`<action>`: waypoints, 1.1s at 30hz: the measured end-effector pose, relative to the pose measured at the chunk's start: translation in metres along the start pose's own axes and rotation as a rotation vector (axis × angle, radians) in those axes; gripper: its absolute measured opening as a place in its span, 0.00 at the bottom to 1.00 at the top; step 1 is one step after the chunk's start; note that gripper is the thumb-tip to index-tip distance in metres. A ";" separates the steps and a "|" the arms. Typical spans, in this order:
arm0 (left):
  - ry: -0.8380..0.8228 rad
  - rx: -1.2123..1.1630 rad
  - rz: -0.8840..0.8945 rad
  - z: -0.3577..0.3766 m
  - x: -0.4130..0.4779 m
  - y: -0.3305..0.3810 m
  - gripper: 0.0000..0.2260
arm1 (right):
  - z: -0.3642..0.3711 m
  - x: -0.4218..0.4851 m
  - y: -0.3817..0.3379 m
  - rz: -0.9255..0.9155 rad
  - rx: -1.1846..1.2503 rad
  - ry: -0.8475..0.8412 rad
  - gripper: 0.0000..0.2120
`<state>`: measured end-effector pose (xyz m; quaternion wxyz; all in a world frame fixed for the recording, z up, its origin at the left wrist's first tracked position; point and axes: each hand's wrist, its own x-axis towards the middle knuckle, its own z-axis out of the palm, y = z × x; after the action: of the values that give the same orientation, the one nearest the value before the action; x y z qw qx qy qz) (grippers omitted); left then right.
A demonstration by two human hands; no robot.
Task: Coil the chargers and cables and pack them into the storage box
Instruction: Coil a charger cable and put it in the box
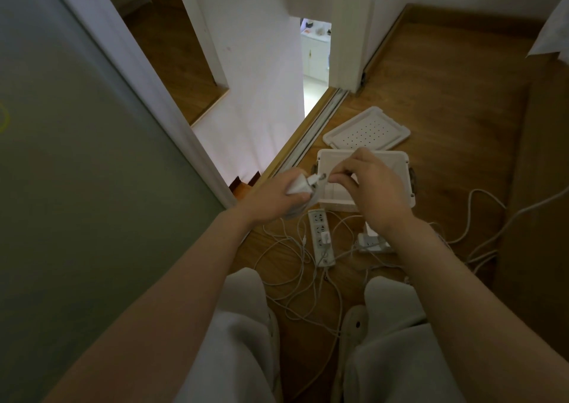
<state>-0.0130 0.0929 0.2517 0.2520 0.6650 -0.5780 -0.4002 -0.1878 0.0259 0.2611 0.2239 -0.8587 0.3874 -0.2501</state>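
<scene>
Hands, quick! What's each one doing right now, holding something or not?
Left hand: grips the white plastic charger block.
Right hand: fingers curled, pinching the thin white cable end at that charger.

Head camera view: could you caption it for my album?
Over an open storage box, the left hand grips a white charger while the right hand pinches its tip.

Floor: wood planks.
Box: white, open, on floor.
Lid: flat, just beyond box.
Strip: just before box.
Cables: loose tangle around strip.
</scene>
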 end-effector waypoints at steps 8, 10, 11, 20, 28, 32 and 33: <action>-0.212 -0.612 -0.137 -0.005 -0.010 0.029 0.10 | -0.004 0.009 0.011 0.248 0.304 0.118 0.04; -0.207 -0.711 -0.142 -0.006 -0.009 0.030 0.12 | -0.003 0.009 0.008 0.236 0.375 0.127 0.06; -0.202 -0.763 -0.135 -0.007 -0.009 0.031 0.13 | -0.001 0.009 0.007 0.225 0.389 0.121 0.09; -0.103 -1.123 -0.051 -0.006 -0.009 0.039 0.15 | 0.014 0.010 -0.008 0.439 0.709 -0.194 0.18; 0.255 -1.410 -0.033 -0.006 0.004 0.035 0.11 | 0.030 0.002 -0.020 0.492 0.673 -0.423 0.18; 0.524 -1.061 -0.105 -0.001 0.009 0.029 0.10 | 0.048 -0.004 -0.024 0.388 0.479 -0.358 0.16; 0.553 -0.925 -0.107 0.001 0.009 0.029 0.10 | 0.052 -0.005 -0.025 0.366 0.427 -0.344 0.15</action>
<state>-0.0295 0.0781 0.2719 0.6405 0.5937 -0.2188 -0.4351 -0.1460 0.0548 0.2341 0.5021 -0.7381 0.4308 -0.1327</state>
